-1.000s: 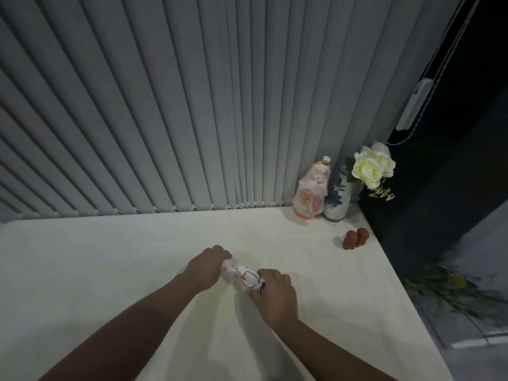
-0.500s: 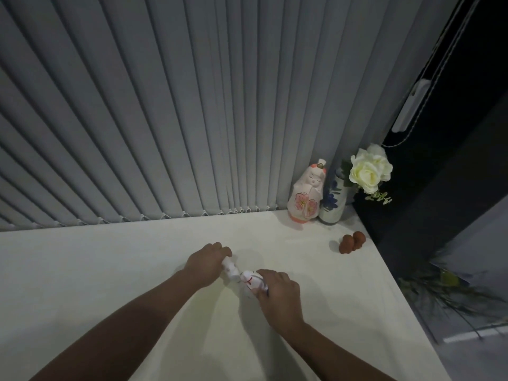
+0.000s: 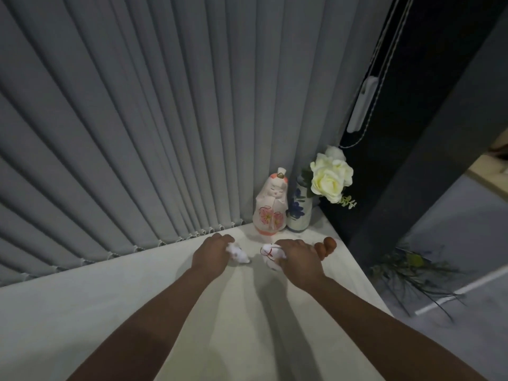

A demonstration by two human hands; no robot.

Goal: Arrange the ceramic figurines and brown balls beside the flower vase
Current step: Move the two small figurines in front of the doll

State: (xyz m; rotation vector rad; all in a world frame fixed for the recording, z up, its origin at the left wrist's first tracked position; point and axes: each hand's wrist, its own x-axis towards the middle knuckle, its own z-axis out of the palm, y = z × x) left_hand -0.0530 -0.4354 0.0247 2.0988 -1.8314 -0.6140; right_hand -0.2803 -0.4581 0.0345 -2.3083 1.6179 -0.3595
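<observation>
A tall pink-and-white doll figurine point(image 3: 270, 209) stands at the table's back right, touching the blue-and-white vase point(image 3: 298, 213) with a white rose point(image 3: 330, 178). My left hand point(image 3: 211, 253) is shut on a small white figurine point(image 3: 238, 253). My right hand point(image 3: 298, 258) is shut on another small white figurine with red cord point(image 3: 270, 257). Both figurines hang just in front of the doll, a gap between them. The brown balls point(image 3: 327, 247) sit behind my right hand, partly hidden by it.
The white table point(image 3: 137, 312) ends at a right edge close to the balls. Grey vertical blinds point(image 3: 137, 133) hang along the back edge. Beyond the right edge, a dark wall, a blind cord with its white handle point(image 3: 362, 105), and green stems point(image 3: 412, 273) on the floor.
Both hands moved forward and right towards the doll and vase, and apart from each other. The two small figurines, held together before, are now separated, one in each hand.
</observation>
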